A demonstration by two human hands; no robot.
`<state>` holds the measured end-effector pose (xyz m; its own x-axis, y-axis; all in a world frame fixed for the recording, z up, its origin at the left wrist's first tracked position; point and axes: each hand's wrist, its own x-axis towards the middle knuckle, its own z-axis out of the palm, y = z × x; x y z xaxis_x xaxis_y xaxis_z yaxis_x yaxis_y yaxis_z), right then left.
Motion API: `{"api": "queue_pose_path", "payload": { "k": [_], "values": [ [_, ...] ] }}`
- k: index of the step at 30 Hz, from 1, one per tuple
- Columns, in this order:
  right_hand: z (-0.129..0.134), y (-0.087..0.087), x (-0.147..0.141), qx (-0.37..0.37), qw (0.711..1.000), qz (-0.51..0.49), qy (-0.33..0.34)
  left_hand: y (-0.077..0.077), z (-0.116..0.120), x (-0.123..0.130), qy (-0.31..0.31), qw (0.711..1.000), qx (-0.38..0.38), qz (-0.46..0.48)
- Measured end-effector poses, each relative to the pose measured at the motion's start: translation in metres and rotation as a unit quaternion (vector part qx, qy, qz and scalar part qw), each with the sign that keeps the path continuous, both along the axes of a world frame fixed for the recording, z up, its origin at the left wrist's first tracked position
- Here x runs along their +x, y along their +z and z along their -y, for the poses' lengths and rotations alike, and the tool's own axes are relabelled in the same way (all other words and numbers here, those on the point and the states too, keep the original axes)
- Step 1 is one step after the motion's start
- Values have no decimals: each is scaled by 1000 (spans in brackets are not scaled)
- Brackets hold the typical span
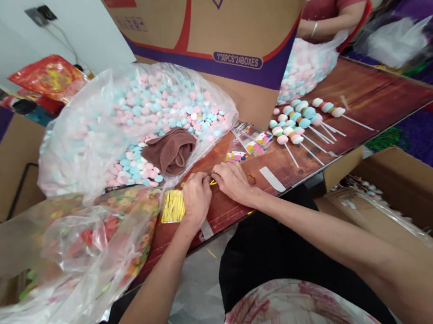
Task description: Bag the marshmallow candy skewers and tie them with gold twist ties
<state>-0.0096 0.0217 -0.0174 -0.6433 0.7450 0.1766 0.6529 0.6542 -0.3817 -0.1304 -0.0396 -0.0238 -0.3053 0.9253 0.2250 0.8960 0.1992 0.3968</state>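
My left hand and my right hand meet at the table's near edge, fingers bent and pinched. Between their fingertips shows a short bit of gold twist tie; the fingers hide most of it. Beside my left hand lies a flat bundle of gold twist ties. Beyond my hands are small printed plastic packets and a crumpled brown cloth. The cloth rests at the mouth of a big clear bag of pink, blue and white candies. Several candy skewers on white sticks lie to the right.
A large carton stands at the back of the wooden table. At the left is a clear bag of colourful gummy-like candies. An open cardboard box sits below on the right. Another person is behind the carton.
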Motion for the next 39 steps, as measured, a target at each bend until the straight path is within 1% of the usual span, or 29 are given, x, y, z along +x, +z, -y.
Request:
{"api": "queue_pose_path", "payload": {
  "k": [3,6,8,11,14,18,23,26,29,33,36,39],
  "values": [
    [-9,9,15,-27,999,-10,25,7,5,-11,-33,998,-2,46],
    [-16,15,27,-36,998,-9,57,14,17,-20,-51,996,-5,66],
    [-16,17,31,-22,996,-2,89,16,28,-23,-60,997,-5,45],
    [-13,15,28,4,992,8,126,14,42,-21,-65,998,-9,-18],
    [-9,9,20,17,989,17,143,11,48,-14,-49,998,-12,-48],
    [-3,1,11,50,987,25,154,9,45,-6,-24,998,-19,-61],
    [-1,3,7,152,965,64,202,5,41,4,8,984,-71,-166],
    [-3,2,6,167,959,75,217,4,38,10,27,975,-93,-200],
    [-1,-2,1,157,967,76,185,7,32,13,42,973,-115,-196],
    [6,-8,-7,103,989,67,80,12,21,15,82,978,-125,-144],
    [7,-9,-10,78,995,51,28,11,14,13,98,989,-86,-70],
    [4,-7,-8,75,997,28,3,9,8,8,89,995,-26,33]
  ]
}}
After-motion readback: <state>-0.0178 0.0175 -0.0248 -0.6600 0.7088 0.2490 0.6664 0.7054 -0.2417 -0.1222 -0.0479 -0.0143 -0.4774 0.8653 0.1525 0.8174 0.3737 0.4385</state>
